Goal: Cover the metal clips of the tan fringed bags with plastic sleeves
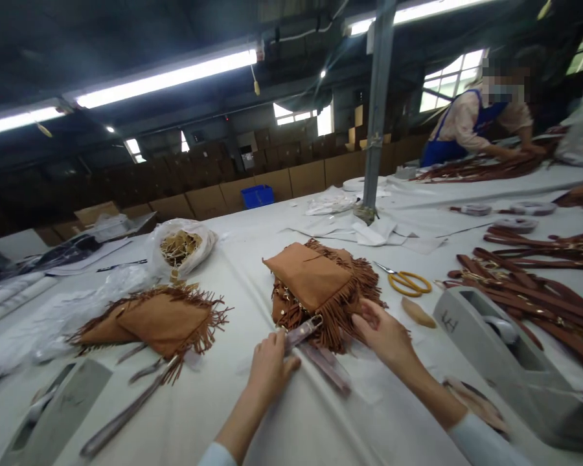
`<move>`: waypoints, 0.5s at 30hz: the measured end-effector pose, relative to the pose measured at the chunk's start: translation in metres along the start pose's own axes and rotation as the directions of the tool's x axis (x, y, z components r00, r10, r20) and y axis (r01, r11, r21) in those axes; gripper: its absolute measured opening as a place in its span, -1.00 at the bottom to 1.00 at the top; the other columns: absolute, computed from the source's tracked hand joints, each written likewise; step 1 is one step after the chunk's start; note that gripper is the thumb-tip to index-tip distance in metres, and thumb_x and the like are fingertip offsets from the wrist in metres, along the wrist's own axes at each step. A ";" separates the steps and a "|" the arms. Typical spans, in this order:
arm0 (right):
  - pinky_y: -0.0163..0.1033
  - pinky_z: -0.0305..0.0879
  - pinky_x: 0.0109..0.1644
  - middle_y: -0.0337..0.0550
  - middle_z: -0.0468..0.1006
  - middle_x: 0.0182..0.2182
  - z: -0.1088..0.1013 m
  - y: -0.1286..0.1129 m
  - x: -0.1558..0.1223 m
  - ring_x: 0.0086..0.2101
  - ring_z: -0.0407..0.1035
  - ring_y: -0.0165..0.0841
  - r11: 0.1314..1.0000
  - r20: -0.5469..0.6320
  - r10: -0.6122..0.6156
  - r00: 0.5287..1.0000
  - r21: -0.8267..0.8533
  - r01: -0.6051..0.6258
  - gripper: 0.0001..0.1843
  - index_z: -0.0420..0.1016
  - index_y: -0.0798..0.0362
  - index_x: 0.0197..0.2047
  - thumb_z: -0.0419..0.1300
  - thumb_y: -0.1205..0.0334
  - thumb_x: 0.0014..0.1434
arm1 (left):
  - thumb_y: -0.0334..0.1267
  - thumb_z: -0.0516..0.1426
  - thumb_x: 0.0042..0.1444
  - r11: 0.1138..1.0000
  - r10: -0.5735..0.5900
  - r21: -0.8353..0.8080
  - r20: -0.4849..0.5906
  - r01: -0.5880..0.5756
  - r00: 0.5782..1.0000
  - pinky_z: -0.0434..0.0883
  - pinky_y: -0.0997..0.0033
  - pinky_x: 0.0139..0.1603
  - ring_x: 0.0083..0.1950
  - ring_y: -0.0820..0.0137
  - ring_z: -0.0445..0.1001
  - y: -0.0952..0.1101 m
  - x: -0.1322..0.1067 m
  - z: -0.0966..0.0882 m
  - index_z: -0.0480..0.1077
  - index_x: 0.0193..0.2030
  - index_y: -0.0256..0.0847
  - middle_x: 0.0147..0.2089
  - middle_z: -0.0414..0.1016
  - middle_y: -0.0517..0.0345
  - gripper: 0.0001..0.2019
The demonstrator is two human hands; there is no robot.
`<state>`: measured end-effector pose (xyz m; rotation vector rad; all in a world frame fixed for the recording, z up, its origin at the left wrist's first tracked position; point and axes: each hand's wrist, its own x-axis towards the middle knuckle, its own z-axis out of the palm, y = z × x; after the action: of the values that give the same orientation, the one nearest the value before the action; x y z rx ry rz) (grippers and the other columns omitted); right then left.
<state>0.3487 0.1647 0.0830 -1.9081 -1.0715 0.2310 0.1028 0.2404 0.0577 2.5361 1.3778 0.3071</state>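
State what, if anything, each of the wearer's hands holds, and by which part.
The left hand holds a wrapped strap near its metal clasp. The right hand is at the brown bag's fringe; whether it grips it cannot be told.

White tbl (240, 262) w/ fringed brn bags (311, 275), yellow-handled scissors (396, 274), 2 grey tape dispensers (519, 382), brn straps (519, 291).

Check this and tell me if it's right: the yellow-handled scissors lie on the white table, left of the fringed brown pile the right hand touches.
Wrong side: in the head view, the yellow-handled scissors lie on the white table, right of the fringed brown pile the right hand touches, not left.
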 end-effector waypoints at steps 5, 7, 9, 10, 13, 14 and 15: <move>-0.06 0.31 -0.07 0.20 0.54 -0.12 0.033 -0.011 0.079 -0.11 0.44 -0.05 0.970 -0.010 0.051 0.999 -0.236 -0.052 -0.52 0.42 0.18 -0.02 0.16 0.02 0.07 | -0.26 0.02 0.16 0.996 0.037 0.077 0.137 -0.048 0.990 0.29 0.29 -0.10 -0.05 0.18 0.42 0.007 0.009 0.002 0.23 0.04 -0.19 -0.05 0.42 -0.05 -0.70; -0.07 0.32 -0.12 0.21 0.57 -0.20 0.041 -0.013 0.093 -0.17 0.46 -0.03 0.969 -0.010 0.104 0.995 -0.223 -0.104 -0.52 0.45 0.20 -0.12 0.19 -0.03 0.04 | -0.35 -0.05 0.17 0.997 0.049 0.054 0.153 -0.058 0.987 0.27 0.31 -0.13 -0.09 0.20 0.41 0.001 0.008 -0.002 0.26 -0.09 -0.21 -0.13 0.44 -0.06 -0.82; -0.08 0.32 -0.14 0.20 0.58 -0.25 0.045 -0.017 0.100 -0.20 0.46 -0.03 0.976 -0.052 0.156 0.986 -0.147 -0.162 -0.52 0.47 0.19 -0.20 0.21 -0.07 -0.01 | -0.40 -0.07 0.15 0.997 0.041 -0.066 0.139 -0.032 0.989 0.25 0.36 -0.21 -0.18 0.26 0.42 -0.004 0.004 -0.007 0.22 -0.14 -0.20 -0.23 0.45 0.00 -0.84; -0.08 0.31 -0.13 0.17 0.58 -0.27 0.046 -0.022 0.101 -0.20 0.45 -0.04 0.982 -0.071 0.167 0.983 -0.080 -0.173 -0.54 0.48 0.17 -0.25 0.23 -0.07 -0.04 | -0.40 -0.08 0.15 0.988 0.026 -0.154 0.133 -0.006 0.991 0.24 0.39 -0.27 -0.26 0.29 0.41 -0.006 0.001 -0.010 0.20 -0.14 -0.20 -0.31 0.44 0.07 -0.84; -0.11 0.31 -0.10 0.05 0.58 -0.31 0.048 -0.044 0.097 -0.19 0.43 -0.10 0.940 -0.011 0.150 0.989 0.311 -0.139 -0.67 0.46 0.12 -0.32 0.28 0.08 -0.13 | -0.24 -0.03 0.17 0.909 -0.005 -0.414 0.117 0.054 0.993 0.17 0.45 -0.39 -0.44 0.37 0.32 -0.008 -0.010 -0.019 0.22 -0.16 -0.17 -0.50 0.30 0.28 -0.87; -0.14 0.32 -0.11 -0.01 0.59 -0.31 0.049 -0.054 0.093 -0.20 0.44 -0.14 0.890 0.034 0.125 0.992 0.438 -0.127 -0.70 0.46 0.12 -0.31 0.26 0.13 -0.13 | -0.15 -0.01 0.17 0.869 -0.011 -0.491 0.098 0.058 0.995 0.16 0.46 -0.40 -0.46 0.40 0.29 -0.009 -0.016 -0.023 0.26 -0.20 -0.17 -0.53 0.25 0.30 -0.84; -0.17 0.33 -0.13 -0.06 0.59 -0.32 0.051 -0.066 0.088 -0.22 0.44 -0.19 0.839 0.078 0.094 0.993 0.531 -0.121 -0.71 0.46 0.11 -0.28 0.23 0.16 -0.11 | -0.07 -0.01 0.16 0.822 -0.027 -0.565 0.080 0.068 0.996 0.15 0.47 -0.42 -0.47 0.42 0.26 -0.010 -0.022 -0.028 0.29 -0.24 -0.19 -0.54 0.20 0.32 -0.77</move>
<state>0.3359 0.2769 0.1269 -1.4555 -0.8181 0.5830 0.0747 0.2303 0.0795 1.9920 1.1076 0.5276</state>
